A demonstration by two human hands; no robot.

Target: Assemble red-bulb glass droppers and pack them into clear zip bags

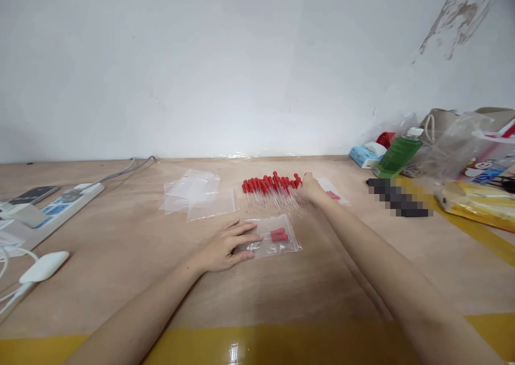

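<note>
My left hand (231, 244) lies with its fingers spread on the left part of a clear zip bag (263, 250). Inside that bag are two droppers with red rubber bulbs (279, 234). Farther back is a pile of glass droppers (267, 185), red bulbs toward the wall and thin clear stems toward me. My right hand (309, 188) is at the right end of this pile, fingers curled beside a red bulb. Its fingertips are mostly hidden, so what they grip cannot be made out. Just right of it lies another clear bag (341, 193) with red bulbs in it.
Flat clear bags (193, 188) are stacked left of the pile. A white power strip (52, 215), a phone (34, 194) and a white plug (44, 266) with cables lie at the left. A green bottle (398, 153), a tissue pack (368, 155) and plastic bags (450, 145) stand at the right.
</note>
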